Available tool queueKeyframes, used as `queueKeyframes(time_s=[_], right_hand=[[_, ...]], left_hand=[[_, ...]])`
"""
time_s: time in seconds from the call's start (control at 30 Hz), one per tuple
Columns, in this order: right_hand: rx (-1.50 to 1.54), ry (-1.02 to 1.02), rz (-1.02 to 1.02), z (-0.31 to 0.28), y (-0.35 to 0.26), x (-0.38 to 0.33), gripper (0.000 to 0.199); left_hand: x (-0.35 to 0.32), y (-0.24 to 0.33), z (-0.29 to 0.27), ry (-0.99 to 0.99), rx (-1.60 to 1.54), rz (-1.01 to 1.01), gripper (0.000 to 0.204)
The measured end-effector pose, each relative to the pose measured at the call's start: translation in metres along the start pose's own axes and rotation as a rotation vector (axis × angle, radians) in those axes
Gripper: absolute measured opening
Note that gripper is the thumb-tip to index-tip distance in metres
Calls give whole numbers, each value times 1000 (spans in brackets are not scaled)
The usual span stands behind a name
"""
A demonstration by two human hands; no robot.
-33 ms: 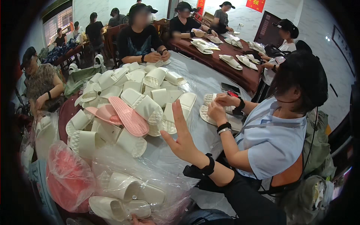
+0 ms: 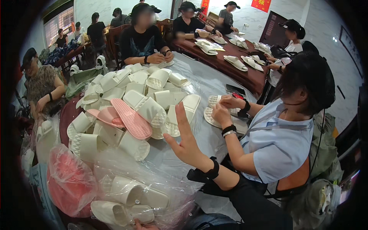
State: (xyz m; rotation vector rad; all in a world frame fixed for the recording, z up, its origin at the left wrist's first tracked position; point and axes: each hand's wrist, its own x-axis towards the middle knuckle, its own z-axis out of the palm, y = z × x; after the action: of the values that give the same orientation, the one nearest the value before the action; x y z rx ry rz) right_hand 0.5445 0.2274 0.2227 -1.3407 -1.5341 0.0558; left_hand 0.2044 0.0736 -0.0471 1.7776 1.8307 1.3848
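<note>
My right hand (image 2: 188, 140) is raised over the grey table covering, with nothing in it. Its thumb and a finger are stretched apart; the other fingers are partly hidden. At the lower edge my left hand (image 2: 145, 225) shows only in part, its fingers closed at the end of a white slipper (image 2: 109, 212). A second white slipper (image 2: 151, 194) lies beside that one, with clear plastic around them. Beyond is a heap of white slippers (image 2: 161, 78), with a pink slipper (image 2: 131, 119) lying sole up on top.
Left of the near slippers stands a clear plastic bag (image 2: 71, 180) with something pink inside. A person in a light blue shirt (image 2: 281, 143) sits close on my right, hands at white slippers (image 2: 226, 120). A phone (image 2: 235, 90) lies near them. Other people sit around the tables.
</note>
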Motion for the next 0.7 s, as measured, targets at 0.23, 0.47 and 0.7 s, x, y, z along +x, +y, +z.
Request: queueKeyframes(time_s=[0.23,0.47,0.7], right_hand=[[-36,41,-15,0,-1,1,77],[270,248,50,-8,4,-2,92],[650,559,257,-41,16,3,95]], left_hand=[[5,4,7,40,-67,-54,31],[27,38,-1,31,-829,-734,55],[54,82,6,433,-509,-732,47]])
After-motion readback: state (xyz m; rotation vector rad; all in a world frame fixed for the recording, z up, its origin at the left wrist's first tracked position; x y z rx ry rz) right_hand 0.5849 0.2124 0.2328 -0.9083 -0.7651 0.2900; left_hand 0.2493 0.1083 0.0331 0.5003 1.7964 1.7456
